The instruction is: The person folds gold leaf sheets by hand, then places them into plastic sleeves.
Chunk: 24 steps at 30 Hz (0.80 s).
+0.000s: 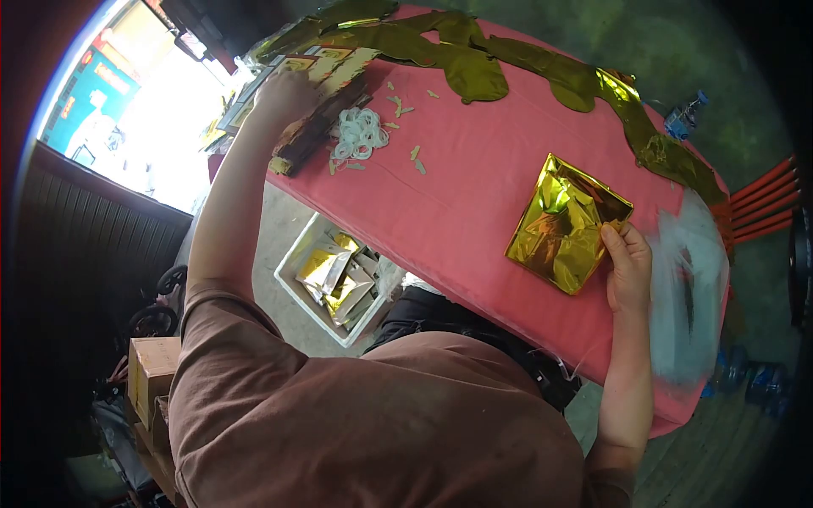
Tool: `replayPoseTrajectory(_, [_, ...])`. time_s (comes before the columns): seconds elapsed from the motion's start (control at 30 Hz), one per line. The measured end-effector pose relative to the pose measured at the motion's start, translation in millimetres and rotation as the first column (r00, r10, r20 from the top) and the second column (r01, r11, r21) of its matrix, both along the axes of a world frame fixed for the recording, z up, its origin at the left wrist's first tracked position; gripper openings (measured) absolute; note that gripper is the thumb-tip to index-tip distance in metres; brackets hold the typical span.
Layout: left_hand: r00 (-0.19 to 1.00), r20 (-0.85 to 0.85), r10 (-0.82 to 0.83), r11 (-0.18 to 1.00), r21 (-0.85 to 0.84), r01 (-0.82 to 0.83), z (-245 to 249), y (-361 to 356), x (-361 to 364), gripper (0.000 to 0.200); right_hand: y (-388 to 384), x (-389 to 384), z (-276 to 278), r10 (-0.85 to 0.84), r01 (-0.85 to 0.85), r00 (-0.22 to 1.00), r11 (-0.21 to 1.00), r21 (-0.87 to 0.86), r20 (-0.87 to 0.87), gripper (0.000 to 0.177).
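On the pink-covered table (pixel 457 144), a shiny gold foil packet (pixel 563 222) lies to the right. My right hand (pixel 628 261) pinches its right edge between thumb and fingers. My left hand (pixel 288 95) reaches to the table's far left end, over a pile of printed cards and brown strips (pixel 334 72); its fingers are too small and blurred to read. Just right of that pile sits a tangle of white bands (pixel 359 134), with small pale scraps (pixel 396 106) scattered beside it.
Gold foil sheets (pixel 474 72) run along the far edge. Clear plastic film (pixel 690 288) covers the right end. A white box (pixel 309 300) of foil packets stands below the near edge. Plastic bottles (pixel 684 117) and cardboard boxes (pixel 154 372) are around the table.
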<state>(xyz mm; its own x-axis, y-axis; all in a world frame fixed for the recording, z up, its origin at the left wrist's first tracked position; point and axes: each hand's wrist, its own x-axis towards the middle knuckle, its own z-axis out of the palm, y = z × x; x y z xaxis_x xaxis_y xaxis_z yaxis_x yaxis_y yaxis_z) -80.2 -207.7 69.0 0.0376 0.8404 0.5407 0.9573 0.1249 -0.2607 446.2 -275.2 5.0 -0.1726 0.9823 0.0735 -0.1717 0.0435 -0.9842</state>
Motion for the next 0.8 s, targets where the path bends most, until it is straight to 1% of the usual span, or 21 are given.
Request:
replayPoseTrajectory(0.03, [0.989, 0.113, 0.094, 0.979, -0.190, -0.071, 6, 0, 0, 0.033, 0, 1, -1, 0.000, 0.000, 1.000, 1.000, -0.003, -0.004, 0.013])
replayPoseTrajectory(0.07, [0.957, 0.203, 0.205, 0.918, -0.379, -0.116, 12, 0, 1, 0.036, 0, 1, -1, 0.000, 0.000, 1.000, 1.000, -0.007, -0.008, 0.013])
replayPoseTrajectory(0.1, [0.957, 0.204, 0.207, 0.918, -0.380, -0.117, 14, 0, -2, 0.036, 0, 0, -1, 0.001, -0.001, 1.000, 1.000, -0.008, -0.007, 0.013])
replayPoseTrajectory(0.17, [0.969, 0.226, 0.104, 0.930, -0.367, -0.015, 17, -1, -9, 0.032, 0, -1, 0, 0.000, 0.000, 1.000, 1.000, -0.003, 0.009, 0.013])
replayPoseTrajectory(0.2, [0.969, 0.226, 0.105, 0.930, -0.367, -0.015, 16, 2, -10, 0.032, 0, -1, 0, 0.001, -0.001, 1.000, 1.000, -0.003, 0.009, 0.013])
replayPoseTrajectory(0.27, [0.998, 0.033, 0.051, 0.912, -0.410, -0.033, 15, 11, -9, 0.028, 1, 0, -1, -0.003, 0.003, 1.000, 1.000, 0.005, -0.004, 0.013])
replayPoseTrajectory(0.3, [0.998, 0.033, 0.050, 0.912, -0.408, -0.033, 16, 11, -5, 0.028, 1, -1, -1, -0.004, 0.004, 1.000, 1.000, 0.007, -0.005, 0.013])
replayPoseTrajectory(0.37, [0.996, -0.021, 0.089, 0.940, -0.328, -0.091, 16, 10, 6, 0.026, 1, -1, 1, 0.001, -0.001, 1.000, 1.000, 0.006, 0.002, 0.013])
replayPoseTrajectory(0.4, [0.996, -0.020, 0.086, 0.941, -0.327, -0.088, 21, 7, 11, 0.026, 1, 1, 0, -0.002, 0.002, 1.000, 1.000, 0.007, 0.002, 0.013])
replayPoseTrajectory(0.47, [0.990, -0.074, 0.121, 0.979, -0.156, -0.131, 37, -1, 17, 0.026, 2, 2, -3, 0.014, -0.014, 1.000, 1.000, -0.004, -0.007, 0.012])
replayPoseTrajectory(0.5, [0.988, -0.136, 0.068, 0.998, 0.025, -0.065, 44, 0, 8, 0.026, 1, 1, -2, 0.017, -0.017, 1.000, 1.000, -0.006, -0.008, 0.012])
replayPoseTrajectory(0.53, [0.978, -0.206, 0.027, 0.980, 0.199, 0.015, 56, -3, 5, 0.027, 0, -1, 1, 0.011, -0.011, 1.000, 1.000, -0.003, 0.007, 0.011])
replayPoseTrajectory(0.57, [0.976, -0.211, 0.047, 0.966, 0.259, 0.009, 69, -5, 3, 0.029, -1, -2, 2, 0.005, -0.005, 1.000, 1.000, -0.002, 0.022, 0.011])
replayPoseTrajectory(0.6, [0.975, -0.214, 0.067, 0.948, 0.318, 0.005, 89, -11, 9, 0.032, 0, -1, 1, 0.008, -0.008, 1.000, 1.000, -0.003, 0.022, 0.011])
replayPoseTrajectory(0.63, [0.975, -0.213, 0.069, 0.948, 0.317, 0.002, 106, -19, 24, 0.032, 1, 1, 1, 0.003, -0.003, 1.000, 1.000, 0.010, -0.003, 0.012])
replayPoseTrajectory(0.67, [0.999, -0.010, -0.053, 0.915, 0.399, 0.053, 123, -30, 49, 0.030, 2, 5, 0, -0.001, 0.002, 1.000, 1.000, 0.023, -0.029, 0.014])
replayPoseTrajectory(0.7, [0.965, 0.180, -0.190, 0.869, 0.488, 0.081, 138, -41, 77, 0.028, 4, 10, 1, 0.001, -0.001, 1.000, 1.000, 0.023, -0.029, 0.014])
replayPoseTrajectory(0.73, [0.877, 0.346, -0.334, 0.813, 0.576, 0.083, 149, -51, 100, 0.026, 6, 17, 4, 0.002, -0.003, 0.985, 1.000, -0.006, -0.175, 0.016])
replayPoseTrajectory(0.77, [0.739, 0.477, -0.476, 0.751, 0.658, 0.060, 153, -56, 109, 0.025, 6, 21, 9, -0.001, -0.010, 0.949, 0.999, -0.034, -0.316, 0.019])
replayPoseTrajectory(0.8, [0.793, -0.154, -0.589, 0.107, 0.958, 0.265, 119, 24, 53, 0.017, 4, 19, 21, 0.018, -0.020, 0.926, 1.000, -0.001, -0.378, 0.027])
